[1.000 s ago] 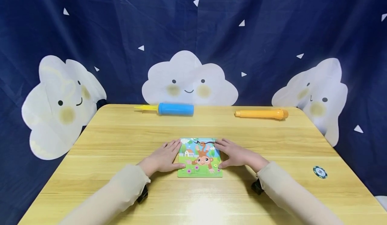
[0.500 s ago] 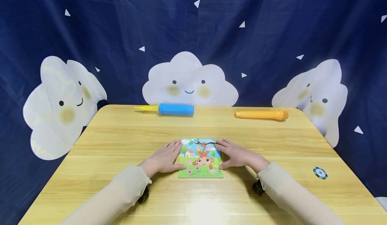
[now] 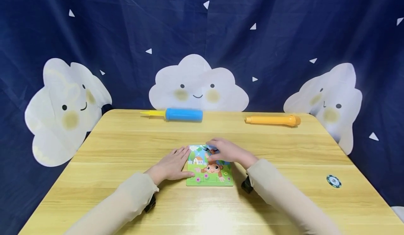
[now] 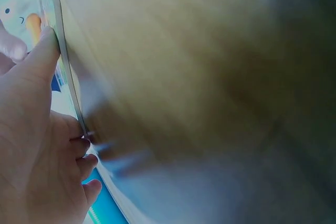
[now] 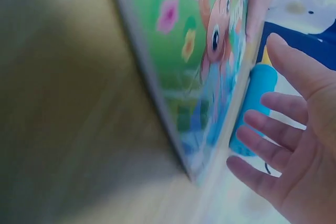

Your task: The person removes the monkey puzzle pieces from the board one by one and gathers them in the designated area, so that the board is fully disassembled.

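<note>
A flat square jigsaw puzzle (image 3: 206,175) with a hanging monkey picture lies on the wooden table. My left hand (image 3: 172,165) rests along its left side, thumb and fingertips at the edge. In the left wrist view, the thumb and fingers of that hand (image 4: 34,108) lie against the thin edge of the board. Above the puzzle's upper right part is my right hand (image 3: 229,152), covering some of the monkey's legs and tail. The right wrist view shows this hand (image 5: 299,124) with fingers spread apart and nothing between them, over the puzzle surface (image 5: 163,51).
A blue pump (image 3: 184,114) with a yellow tip lies at the table's back edge. To its right is an orange toy microphone (image 3: 273,120). A poker chip (image 3: 334,181) lies on the right side. Behind the table (image 3: 132,140) hangs a dark blue curtain (image 3: 126,24) with clouds.
My right hand has left the puzzle's right edge and moved left and slightly up, over its upper right part. The left hand and the puzzle look unmoved over the last half second.
</note>
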Demonstrator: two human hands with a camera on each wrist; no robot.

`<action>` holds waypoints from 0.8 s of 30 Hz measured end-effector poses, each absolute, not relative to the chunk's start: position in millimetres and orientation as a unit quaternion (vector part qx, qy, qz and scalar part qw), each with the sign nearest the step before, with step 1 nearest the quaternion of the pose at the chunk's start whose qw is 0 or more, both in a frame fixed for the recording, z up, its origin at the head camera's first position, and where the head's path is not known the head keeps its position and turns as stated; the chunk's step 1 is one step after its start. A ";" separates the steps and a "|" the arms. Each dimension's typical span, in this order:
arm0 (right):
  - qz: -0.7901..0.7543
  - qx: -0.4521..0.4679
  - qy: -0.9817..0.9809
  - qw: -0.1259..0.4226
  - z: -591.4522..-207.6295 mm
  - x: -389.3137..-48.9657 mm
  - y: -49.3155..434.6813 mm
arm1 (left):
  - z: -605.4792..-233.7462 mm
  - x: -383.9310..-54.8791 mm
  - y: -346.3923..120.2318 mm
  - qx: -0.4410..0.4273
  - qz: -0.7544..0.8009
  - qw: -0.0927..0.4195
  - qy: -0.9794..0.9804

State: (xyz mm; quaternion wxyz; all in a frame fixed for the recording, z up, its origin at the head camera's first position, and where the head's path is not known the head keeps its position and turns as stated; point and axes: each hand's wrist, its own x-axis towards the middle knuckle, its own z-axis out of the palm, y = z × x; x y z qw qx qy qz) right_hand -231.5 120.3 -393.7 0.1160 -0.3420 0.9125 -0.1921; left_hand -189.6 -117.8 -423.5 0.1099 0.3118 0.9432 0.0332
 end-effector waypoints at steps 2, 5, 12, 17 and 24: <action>-0.195 -0.343 0.911 0.119 -397.0 -235.2 112.1 | -423.3 -189.7 -117.7 0.313 0.034 0.113 0.943; -0.195 -0.354 0.907 0.120 -402.0 -239.1 101.7 | -422.9 -189.4 -117.6 0.311 0.034 0.116 0.943; -0.174 -0.366 0.907 0.116 -409.6 -243.1 88.0 | -422.5 -190.1 -116.3 0.305 0.031 0.121 0.944; -0.164 -0.355 0.913 0.116 -410.5 -243.0 83.3 | -423.4 -190.9 -116.2 0.302 0.026 0.122 0.945; -0.163 -0.347 0.916 0.117 -409.9 -241.4 77.2 | -426.5 -192.8 -117.8 0.303 0.033 0.122 0.945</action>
